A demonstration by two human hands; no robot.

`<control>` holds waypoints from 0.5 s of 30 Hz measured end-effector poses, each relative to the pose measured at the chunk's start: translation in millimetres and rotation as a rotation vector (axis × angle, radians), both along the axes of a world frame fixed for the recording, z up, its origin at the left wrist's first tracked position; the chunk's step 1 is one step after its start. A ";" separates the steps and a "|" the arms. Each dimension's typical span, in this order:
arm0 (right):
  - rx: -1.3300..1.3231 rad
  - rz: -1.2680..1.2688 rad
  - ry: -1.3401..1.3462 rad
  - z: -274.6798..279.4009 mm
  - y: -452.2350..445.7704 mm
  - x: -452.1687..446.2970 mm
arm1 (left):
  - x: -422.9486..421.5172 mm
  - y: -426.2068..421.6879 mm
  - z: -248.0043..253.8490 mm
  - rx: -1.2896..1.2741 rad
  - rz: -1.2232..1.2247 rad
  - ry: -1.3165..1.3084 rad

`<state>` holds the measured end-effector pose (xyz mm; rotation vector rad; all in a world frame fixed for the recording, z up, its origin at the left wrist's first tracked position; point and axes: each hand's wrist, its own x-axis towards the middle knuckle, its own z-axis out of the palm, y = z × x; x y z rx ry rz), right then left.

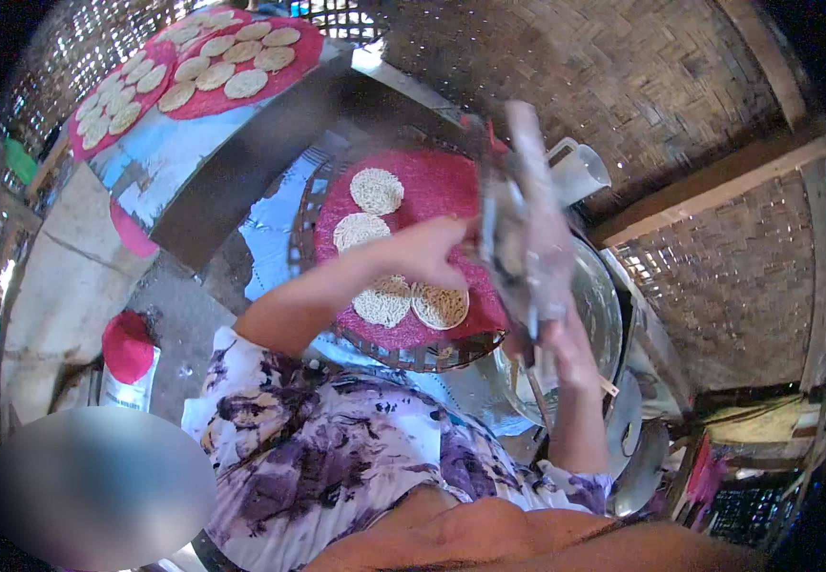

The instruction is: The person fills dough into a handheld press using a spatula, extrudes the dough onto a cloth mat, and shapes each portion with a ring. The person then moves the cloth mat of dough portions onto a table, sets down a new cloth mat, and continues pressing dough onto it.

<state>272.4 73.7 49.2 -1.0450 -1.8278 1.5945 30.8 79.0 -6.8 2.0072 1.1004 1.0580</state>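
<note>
My left hand (437, 250) reaches over a round woven basket tray (403, 357) lined with red mesh (432, 186). Its fingers are smeared beside a blurred metal tool (505, 224), so their grip is unclear. My right hand (558, 334) is closed around the tool's near end; a long pale part extends upward from there. On the mesh lie several round, pale discs of noodle-like strands, including a far disc (377, 191) and one partly under my left forearm (361, 232). Nearest the tool, another disc (440, 305) has a white rim around it.
A large transparent basin (599, 310) stands at the right, with a clear jug (580, 172) behind it and metal pans (644, 467) nearer me. More discs (244, 84) lie on red mesh on a raised surface at far left. Woven walls (613, 76) close in the right.
</note>
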 end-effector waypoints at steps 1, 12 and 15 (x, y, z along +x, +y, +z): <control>0.020 0.103 0.021 -5.9 4.1 -7.1 | 12.3 -4.4 -8.3 0.113 0.111 -0.183; 0.536 -0.017 -0.600 -97.9 47.7 -25.4 | -74.8 -76.0 -105.1 -0.396 0.085 -1.530; 0.515 -0.007 -0.638 -100.3 47.9 -27.0 | -82.8 -95.6 -90.8 -0.330 0.249 -1.483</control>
